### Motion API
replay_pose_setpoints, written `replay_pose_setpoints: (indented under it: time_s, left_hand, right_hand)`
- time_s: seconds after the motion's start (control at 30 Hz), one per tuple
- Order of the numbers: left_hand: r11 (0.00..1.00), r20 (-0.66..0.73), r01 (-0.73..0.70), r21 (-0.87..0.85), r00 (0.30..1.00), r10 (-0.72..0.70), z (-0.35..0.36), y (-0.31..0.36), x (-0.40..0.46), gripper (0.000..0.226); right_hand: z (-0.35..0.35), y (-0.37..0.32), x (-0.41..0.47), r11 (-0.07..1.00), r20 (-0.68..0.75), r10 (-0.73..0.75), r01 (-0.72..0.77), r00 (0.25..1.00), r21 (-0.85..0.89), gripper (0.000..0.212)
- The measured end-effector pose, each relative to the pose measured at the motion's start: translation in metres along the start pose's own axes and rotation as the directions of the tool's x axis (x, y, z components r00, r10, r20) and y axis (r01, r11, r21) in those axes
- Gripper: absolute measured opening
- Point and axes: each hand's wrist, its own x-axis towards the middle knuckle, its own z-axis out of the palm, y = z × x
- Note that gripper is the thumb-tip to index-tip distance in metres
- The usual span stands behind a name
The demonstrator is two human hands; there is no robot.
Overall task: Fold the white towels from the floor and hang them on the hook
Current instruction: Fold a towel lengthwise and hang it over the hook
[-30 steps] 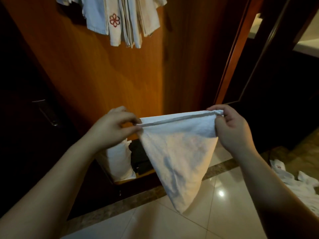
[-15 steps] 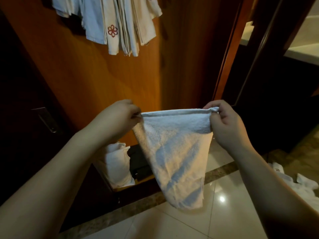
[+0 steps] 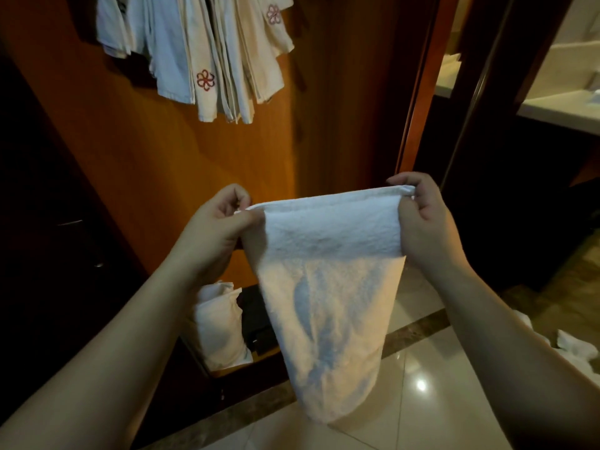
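The left hand [image 3: 216, 230] pinches the left end of the folded top edge of a white terry-cloth towel [image 3: 328, 287], thumb and curled fingers closed on the cloth. The right hand [image 3: 422, 225] pinches the right end of that same edge, its fingers curled over the top and the thumb pressed against the near face of the fabric. Between the two hands the top edge is pulled nearly straight, a little higher on the right, and it looks doubled over into a thick rim. From there the towel hangs free in the air in front of the person, narrowing towards a rounded bottom end that hangs above the glossy pale tiled floor [image 3: 438, 401] without touching it.

Behind the towel stands an orange-brown wooden wall panel [image 3: 162, 164]. Near the top edge of that panel a bunch of white and cream towels with red flower emblems [image 3: 211, 60] hangs down; what they hang from is out of view. At the foot of the panel, in a low open recess, a white stuffed fabric bag [image 3: 220, 326] stands upright, just beside a dark object [image 3: 256, 323] that is too shadowed to identify. A brown marble strip [image 3: 418, 329] crosses the floor in front of the recess. At the right edge of the floor lies a crumpled heap of white towels [image 3: 574, 349], partly hidden by the right forearm.
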Motion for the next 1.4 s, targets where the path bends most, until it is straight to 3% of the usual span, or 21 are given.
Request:
replay_pose_setpoints:
  time_s: [0.2, 0.27, 0.3, 0.37, 0.4, 0.43, 0.5, 0.57, 0.67, 0.73, 0.87, 0.93, 1.03, 1.07, 1.13, 1.17, 1.23, 1.4]
  left_hand:
    - [0.994, -0.096, -0.112, -0.003, 0.989, 0.112, 0.009, 0.023, -0.006, 0.031]
    - [0.994, -0.126, -0.096, -0.044, 0.988, 0.090, 0.015, 0.032, -0.005, 0.027]
    - [0.996, -0.146, -0.080, -0.049, 0.987, 0.072, 0.017, 0.035, -0.004, 0.026]
    - [0.999, -0.173, -0.043, -0.028, 0.984, 0.037, 0.019, 0.041, -0.002, 0.027]
    - [1.000, -0.178, -0.024, -0.015, 0.984, 0.021, 0.018, 0.043, -0.001, 0.027]
    - [1.000, -0.180, -0.005, -0.009, 0.984, 0.004, 0.017, 0.044, 0.000, 0.029]
    - [1.000, -0.179, 0.013, -0.003, 0.984, -0.014, 0.014, 0.046, 0.002, 0.030]
    - [1.000, -0.171, 0.003, 0.023, 0.985, 0.001, 0.010, 0.047, 0.000, 0.029]
    - [0.995, -0.158, -0.023, 0.096, 0.987, 0.038, 0.001, 0.046, -0.007, 0.023]
    - [0.972, -0.155, -0.050, 0.229, 0.984, 0.087, -0.004, 0.046, -0.013, 0.022]
    - [0.828, -0.159, -0.101, 0.551, 0.962, 0.222, -0.015, 0.052, -0.026, 0.023]
    - [0.865, -0.149, -0.147, 0.479, 0.958, 0.245, -0.021, 0.059, -0.025, 0.023]
    - [0.980, -0.253, -0.196, -0.039, 0.951, 0.180, -0.027, 0.061, -0.017, 0.008]
    - [0.961, -0.225, -0.156, -0.230, 0.969, 0.104, -0.030, 0.055, -0.014, 0.018]
    - [0.887, 0.007, 0.068, -0.457, 0.997, -0.073, -0.028, 0.035, -0.016, 0.057]
    - [0.854, 0.099, 0.184, -0.486, 0.983, -0.155, -0.024, 0.023, -0.019, 0.065]
    - [0.817, 0.120, 0.322, -0.478, 0.946, -0.302, -0.021, -0.001, -0.023, 0.063]
    - [0.883, -0.012, 0.340, -0.323, 0.932, -0.363, -0.019, -0.033, -0.024, 0.040]
  right_hand:
    - [-0.011, -0.008, 0.010, 0.999, 0.093, 0.020, -0.016, 0.995, -0.048, 0.037]
    - [-0.011, -0.007, 0.014, 0.993, 0.091, 0.070, -0.078, 0.993, 0.092, 0.035]
    - [-0.010, -0.002, 0.016, 0.955, 0.104, 0.125, -0.148, 0.987, 0.255, 0.034]
    - [-0.006, 0.016, 0.019, 0.708, 0.299, 0.212, -0.358, 0.930, 0.609, 0.032]
    - [-0.003, 0.026, 0.016, 0.568, 0.443, 0.181, -0.461, 0.878, 0.682, 0.035]
    - [0.001, 0.035, 0.010, 0.476, 0.564, 0.121, -0.547, 0.817, 0.689, 0.046]
    - [0.008, 0.054, -0.005, 0.401, 0.705, 0.055, -0.663, 0.707, 0.632, 0.063]
    - [0.015, 0.067, -0.013, 0.386, 0.734, 0.077, -0.699, 0.675, 0.602, 0.057]
    - [0.021, 0.072, -0.010, 0.431, 0.719, 0.091, -0.678, 0.689, 0.596, 0.051]
    - [0.021, 0.066, -0.006, 0.462, 0.702, 0.112, -0.662, 0.704, 0.590, 0.050]
    - [0.018, 0.053, -0.001, 0.482, 0.671, 0.081, -0.618, 0.737, 0.621, 0.045]
    - [0.018, 0.040, 0.004, 0.452, 0.653, 0.026, -0.591, 0.757, 0.668, 0.040]
    - [0.024, 0.012, 0.018, 0.415, 0.642, -0.046, -0.570, 0.766, 0.709, 0.042]
    - [0.028, 0.002, 0.022, 0.400, 0.639, -0.055, -0.570, 0.767, 0.718, 0.044]
    - [0.037, -0.011, 0.025, 0.369, 0.657, -0.059, -0.595, 0.752, 0.714, 0.051]
    - [0.041, -0.012, 0.024, 0.356, 0.667, -0.049, -0.611, 0.744, 0.707, 0.057]
    - [0.047, -0.005, 0.019, 0.356, 0.672, -0.004, -0.627, 0.741, 0.693, 0.068]
    - [0.042, 0.032, 0.006, 0.552, 0.616, 0.134, -0.575, 0.777, 0.604, 0.065]
